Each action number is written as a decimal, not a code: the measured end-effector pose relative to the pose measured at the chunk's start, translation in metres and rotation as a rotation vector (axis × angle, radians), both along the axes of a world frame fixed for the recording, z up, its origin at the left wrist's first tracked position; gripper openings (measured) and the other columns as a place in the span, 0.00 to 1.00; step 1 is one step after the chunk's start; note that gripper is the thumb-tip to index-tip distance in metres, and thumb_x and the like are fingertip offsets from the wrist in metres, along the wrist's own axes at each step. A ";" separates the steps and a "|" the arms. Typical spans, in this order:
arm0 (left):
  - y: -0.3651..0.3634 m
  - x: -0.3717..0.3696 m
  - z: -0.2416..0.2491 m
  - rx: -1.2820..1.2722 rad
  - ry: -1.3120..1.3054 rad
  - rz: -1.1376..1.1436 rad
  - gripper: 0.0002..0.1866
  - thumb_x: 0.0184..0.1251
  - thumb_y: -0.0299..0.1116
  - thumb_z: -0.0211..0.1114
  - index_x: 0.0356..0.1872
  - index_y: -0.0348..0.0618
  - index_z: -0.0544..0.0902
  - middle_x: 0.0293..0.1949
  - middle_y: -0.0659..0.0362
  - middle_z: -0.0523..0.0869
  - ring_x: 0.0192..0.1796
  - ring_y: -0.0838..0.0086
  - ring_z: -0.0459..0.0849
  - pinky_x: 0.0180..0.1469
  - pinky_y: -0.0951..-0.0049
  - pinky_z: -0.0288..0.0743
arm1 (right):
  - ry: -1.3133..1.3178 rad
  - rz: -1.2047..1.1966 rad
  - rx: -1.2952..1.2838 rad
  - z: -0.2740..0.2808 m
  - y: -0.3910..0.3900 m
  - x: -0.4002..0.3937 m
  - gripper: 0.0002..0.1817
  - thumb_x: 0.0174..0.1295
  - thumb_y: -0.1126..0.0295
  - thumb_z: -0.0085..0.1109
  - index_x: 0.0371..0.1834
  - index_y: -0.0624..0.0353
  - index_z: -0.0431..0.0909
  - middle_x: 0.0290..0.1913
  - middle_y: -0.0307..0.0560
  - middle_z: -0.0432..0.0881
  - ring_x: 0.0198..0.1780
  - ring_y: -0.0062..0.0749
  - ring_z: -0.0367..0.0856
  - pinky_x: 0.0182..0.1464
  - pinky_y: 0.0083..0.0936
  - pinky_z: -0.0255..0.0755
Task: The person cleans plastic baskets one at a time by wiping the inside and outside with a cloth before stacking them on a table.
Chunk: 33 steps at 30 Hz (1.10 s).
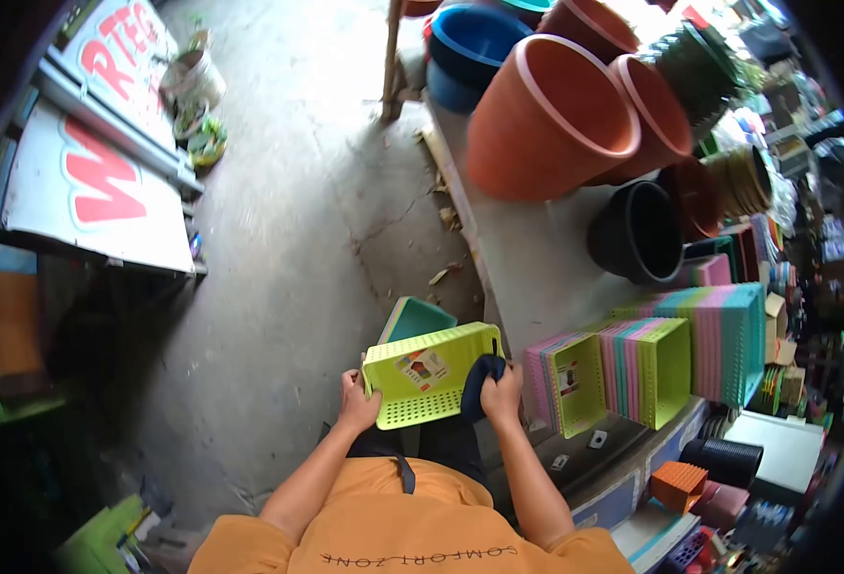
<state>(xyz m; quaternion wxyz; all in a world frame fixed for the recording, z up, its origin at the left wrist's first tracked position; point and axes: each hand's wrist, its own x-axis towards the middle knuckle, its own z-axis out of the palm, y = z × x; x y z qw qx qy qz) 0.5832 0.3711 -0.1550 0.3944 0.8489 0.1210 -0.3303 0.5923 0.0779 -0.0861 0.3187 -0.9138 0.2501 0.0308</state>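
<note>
A lime green plastic basket (420, 375) with holes in its sides and a printed label is held tilted in front of my body. My left hand (358, 402) is closed on its left end. At the right end, my right hand (502, 392) grips a dark cloth (478, 385) that lies against the basket's rim and inner side. Behind the lime basket shows part of a teal green basket (424, 320); what supports it is hidden.
To the right, a table (527, 249) bears stacked coloured baskets (644, 368), large terracotta-coloured pots (546, 120), a black pot (636, 232) and blue basins (474, 43). White signboards (101, 187) with red letters stand at the left. Dry leaves (446, 275) lie on the concrete floor (278, 277).
</note>
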 end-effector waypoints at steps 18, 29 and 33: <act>-0.102 0.091 0.248 -1.389 0.035 0.105 0.50 0.60 0.24 0.61 0.82 0.59 0.44 0.74 0.52 0.63 0.72 0.60 0.68 0.72 0.60 0.66 | -0.749 0.108 -0.229 0.243 0.005 -0.065 0.38 0.55 0.74 0.63 0.72 0.62 0.64 0.70 0.58 0.70 0.73 0.50 0.65 0.75 0.41 0.55; -0.113 0.061 0.283 -1.355 -0.320 -0.055 0.56 0.52 0.24 0.69 0.81 0.54 0.46 0.72 0.52 0.65 0.72 0.63 0.68 0.73 0.62 0.65 | -0.167 0.691 -0.273 0.222 -0.005 -0.019 0.47 0.55 0.66 0.62 0.80 0.56 0.51 0.83 0.48 0.46 0.83 0.41 0.41 0.81 0.44 0.39; -0.107 0.058 0.287 -1.396 -0.292 0.046 0.57 0.48 0.28 0.70 0.81 0.56 0.47 0.71 0.51 0.65 0.71 0.61 0.69 0.71 0.57 0.70 | -0.165 0.444 -0.344 0.207 -0.039 -0.013 0.47 0.56 0.66 0.58 0.81 0.57 0.49 0.83 0.51 0.46 0.84 0.42 0.38 0.81 0.48 0.34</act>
